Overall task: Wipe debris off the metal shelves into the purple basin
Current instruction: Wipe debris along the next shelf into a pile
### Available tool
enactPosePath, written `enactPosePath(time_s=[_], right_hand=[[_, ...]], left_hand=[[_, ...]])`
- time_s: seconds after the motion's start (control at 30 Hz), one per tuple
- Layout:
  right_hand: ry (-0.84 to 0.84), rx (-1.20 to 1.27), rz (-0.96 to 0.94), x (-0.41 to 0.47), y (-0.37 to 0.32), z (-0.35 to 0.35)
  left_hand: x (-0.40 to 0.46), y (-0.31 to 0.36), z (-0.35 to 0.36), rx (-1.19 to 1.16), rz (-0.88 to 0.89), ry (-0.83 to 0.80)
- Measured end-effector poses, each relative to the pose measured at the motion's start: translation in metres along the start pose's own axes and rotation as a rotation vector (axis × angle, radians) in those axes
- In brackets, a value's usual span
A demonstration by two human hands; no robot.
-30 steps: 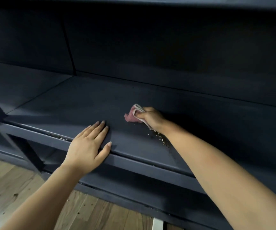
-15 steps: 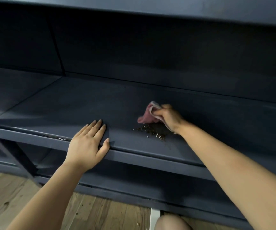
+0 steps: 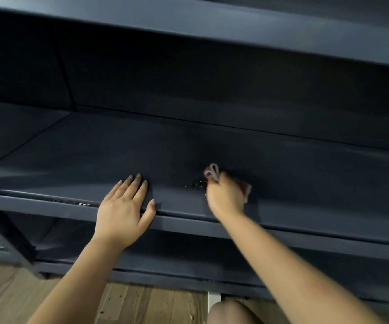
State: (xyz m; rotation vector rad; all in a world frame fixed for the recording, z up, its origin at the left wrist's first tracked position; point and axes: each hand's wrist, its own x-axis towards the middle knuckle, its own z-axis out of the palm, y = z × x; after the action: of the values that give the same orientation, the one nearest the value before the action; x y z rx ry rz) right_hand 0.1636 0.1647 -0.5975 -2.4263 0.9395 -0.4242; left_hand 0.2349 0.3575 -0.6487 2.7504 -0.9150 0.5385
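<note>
The job is partway done, as far as I can judge. The dark metal shelf (image 3: 95,148) looks mostly bare across its big flat top, but some bits are left.

The right hand (image 3: 226,197) is near the front edge of the shelf, about the middle of its width. Its fingers are curled round a pink cloth (image 3: 212,171), and the cloth is pressed down on the shelf. A bit of the cloth pokes out past the knuckles, and another bit shows at the right side of the hand.

Just to the left of that hand is a small pile of crumbs (image 3: 197,184). The crumbs sit on the shelf, a little way back from the front edge. They look gathered into one spot, so I think the sweeping on this part is nearly finished. They are not off the shelf yet.

The left hand (image 3: 125,204) lies flat on the shelf at the front edge. Its fingers are straight and close together, with the thumb out to the side. It holds nothing.

More small bits (image 3: 81,203) lie in the groove along the front edge, to the left of the left hand. Those need wiping too.

The purple basin is not in view, so I cannot tell where it is. It would need to be under the front edge to catch the crumbs.
</note>
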Motion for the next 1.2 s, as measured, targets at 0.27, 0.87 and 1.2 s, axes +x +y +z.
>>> enactPosePath(time_s=[0.27, 0.87, 1.2], right_hand=[[-0.114, 0.111, -0.047, -0.011, -0.108, 0.059], [0.026, -0.077, 0.069, 0.012, -0.017, 0.006], [-0.045, -0.165, -0.175, -0.005, -0.125, 0.083]], left_hand=[[0.001, -0.002, -0.001, -0.036, 0.032, -0.016], [0.005, -0.072, -0.007, 0.067, 0.128, -0.003], [0.005, -0.071, -0.003, 0.017, 0.055, -0.04]])
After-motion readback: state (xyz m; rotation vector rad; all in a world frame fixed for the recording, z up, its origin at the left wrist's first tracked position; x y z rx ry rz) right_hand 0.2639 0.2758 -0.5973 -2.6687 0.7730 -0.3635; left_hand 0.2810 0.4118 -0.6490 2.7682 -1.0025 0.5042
